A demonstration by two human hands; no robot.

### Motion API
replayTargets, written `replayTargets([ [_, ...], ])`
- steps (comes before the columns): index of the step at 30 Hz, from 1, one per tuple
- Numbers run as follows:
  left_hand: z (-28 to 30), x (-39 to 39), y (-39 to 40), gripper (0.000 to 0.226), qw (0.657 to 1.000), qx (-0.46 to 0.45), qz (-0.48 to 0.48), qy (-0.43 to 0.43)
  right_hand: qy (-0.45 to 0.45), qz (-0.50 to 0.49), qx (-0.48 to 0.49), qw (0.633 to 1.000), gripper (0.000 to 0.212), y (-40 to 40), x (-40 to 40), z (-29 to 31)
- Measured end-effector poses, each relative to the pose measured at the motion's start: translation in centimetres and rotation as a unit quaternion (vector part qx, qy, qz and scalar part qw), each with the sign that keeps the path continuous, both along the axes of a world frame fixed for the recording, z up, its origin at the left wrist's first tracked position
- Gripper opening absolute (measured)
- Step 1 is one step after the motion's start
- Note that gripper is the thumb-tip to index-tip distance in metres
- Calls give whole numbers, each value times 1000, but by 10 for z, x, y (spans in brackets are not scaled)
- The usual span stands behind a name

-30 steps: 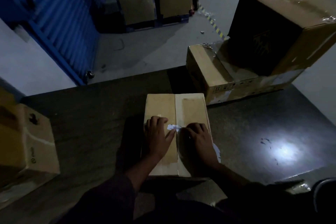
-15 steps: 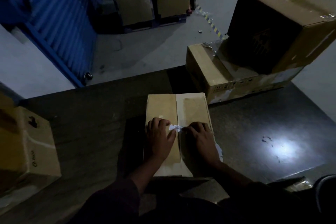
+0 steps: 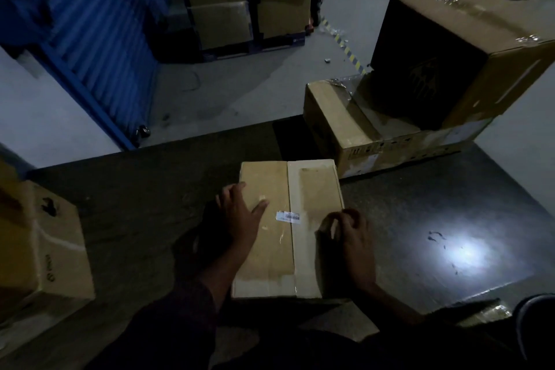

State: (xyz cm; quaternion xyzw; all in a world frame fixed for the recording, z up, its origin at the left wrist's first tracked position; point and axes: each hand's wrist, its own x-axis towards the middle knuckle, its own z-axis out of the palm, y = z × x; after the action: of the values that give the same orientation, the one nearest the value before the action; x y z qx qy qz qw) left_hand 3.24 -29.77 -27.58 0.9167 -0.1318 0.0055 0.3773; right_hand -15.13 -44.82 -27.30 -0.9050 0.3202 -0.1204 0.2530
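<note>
A flat brown cardboard box (image 3: 270,249) with a pale strip of tape down its middle lies lengthwise on the dark worktop (image 3: 135,204), straight in front of me. A small white barcode label (image 3: 287,216) sits on the tape seam, about halfway along the lid. My left grip (image 3: 240,213) is apart: the palm rests on the lid's left edge, fingers spread and straight, thumb pointing toward the label without reaching it. My right grip (image 3: 348,234) is at the box's right edge with its fingers curled under; I cannot tell whether they are clamped on anything. To the right, a long low cardboard carton (image 3: 345,135) carries a large dark-sided carton (image 3: 468,39). A tan cardboard box (image 3: 45,249) stands at the worktop's left end.
</note>
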Motion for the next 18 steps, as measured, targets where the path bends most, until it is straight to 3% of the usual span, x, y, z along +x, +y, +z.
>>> replayTargets([
  [3, -1, 0, 3, 68, 995, -54, 26, 74, 19, 4, 27, 999, 53, 1, 2, 0],
  [6, -5, -9, 13, 65, 991, -65, 95, 71, 23, 35, 9, 999, 52, -5, 20, 8],
  [11, -15, -54, 37, 68, 972, -112, 199, 61, 20, 179, -9, 984, 45, -28, 71, 28],
  [15, -3, -92, 36, 69, 979, -83, 169, 78, 14, 264, -25, 964, 38, -26, 104, 42],
  [18, -2, -88, 33, 68, 985, -99, 131, 61, -46, 254, -9, 966, 35, -16, 97, 43],
])
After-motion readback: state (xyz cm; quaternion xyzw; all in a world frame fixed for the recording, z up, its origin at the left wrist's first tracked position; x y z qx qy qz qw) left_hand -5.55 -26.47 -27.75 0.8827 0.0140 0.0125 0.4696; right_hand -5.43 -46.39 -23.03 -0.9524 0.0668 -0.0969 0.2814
